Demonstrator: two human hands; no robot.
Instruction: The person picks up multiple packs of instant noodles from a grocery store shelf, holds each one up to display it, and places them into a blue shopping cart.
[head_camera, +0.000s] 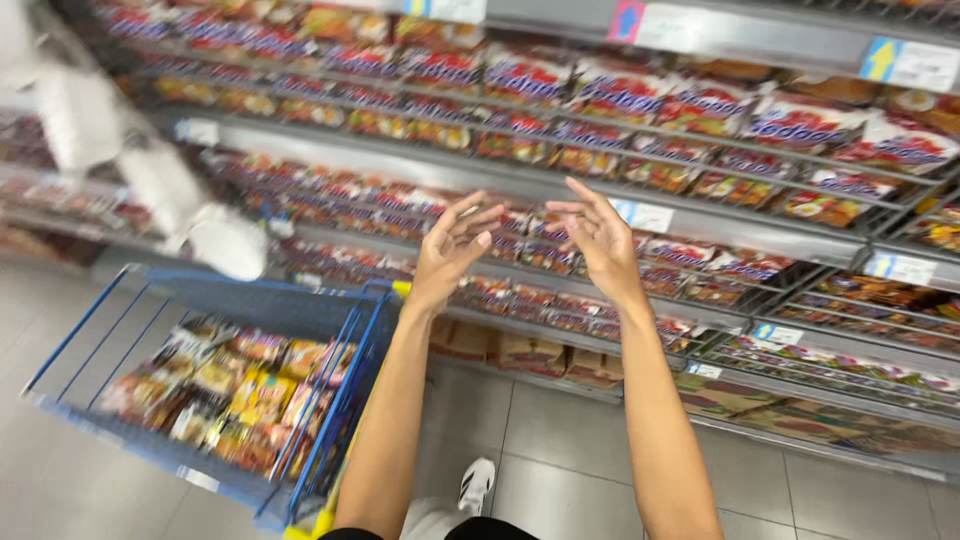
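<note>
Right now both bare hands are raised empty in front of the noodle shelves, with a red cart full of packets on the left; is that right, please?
Not quite: the cart is blue, not red. The head view shows its blue frame, full of packets, at the left. The rest stands: the left hand and right hand are raised empty before the noodle shelves.

Both empty hands, left hand (452, 248) and right hand (598, 240), raised before noodle-packet shelves (700, 215).

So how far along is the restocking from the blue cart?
Done: the shelves look largely filled with noodle packets. In hand: nothing; the left hand and right hand are raised, open and empty. Left: the blue cart holds many packets.
</note>
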